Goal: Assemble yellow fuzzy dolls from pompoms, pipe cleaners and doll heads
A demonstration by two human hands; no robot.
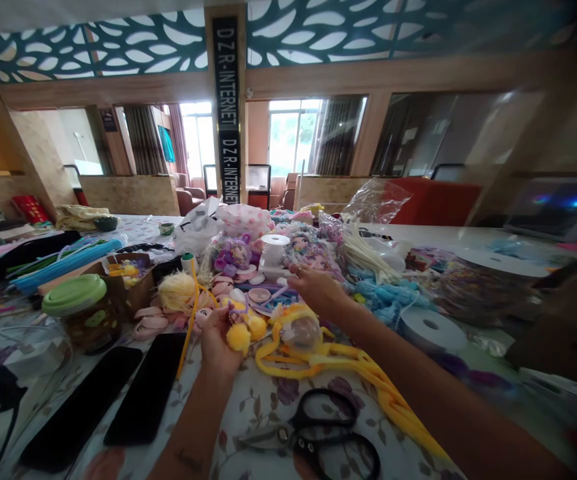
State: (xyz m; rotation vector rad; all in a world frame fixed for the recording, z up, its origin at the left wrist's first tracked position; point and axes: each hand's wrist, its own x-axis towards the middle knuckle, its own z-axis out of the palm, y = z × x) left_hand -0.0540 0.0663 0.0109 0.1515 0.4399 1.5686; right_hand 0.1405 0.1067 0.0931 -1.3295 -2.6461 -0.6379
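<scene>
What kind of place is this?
Probably a craft table inside an internet cafe: the pillar sign reads INTERNET, and doll heads, pipe cleaners and ribbon spools crowd the table; the left hand holds a yellow pompom.

The pompom (pixel 238 337) in the left hand (pixel 217 340) is fluffy yellow yarn, soft and matt. Just right of it, the yellow stems (pixel 318 363) look fuzzy, like chenille over wire, and they lie around a clear, glossy plastic dome (pixel 302 331). Nearer, the scissors (pixel 318 433) have smooth, shiny black plastic handles and dull grey metal blades. To the left, two black phones (pixel 148 387) are flat, smooth and glossy like glass. The jar (pixel 88 328) has a matt green plastic lid over a clear, shiny wall. Behind it the box (pixel 138 295) is matt brown cardboard. Farther off, the bags (pixel 373 200) are thin, crinkled, shiny plastic film. The flowered tablecloth (pixel 263 407) looks smooth with a slight sheen.
</scene>
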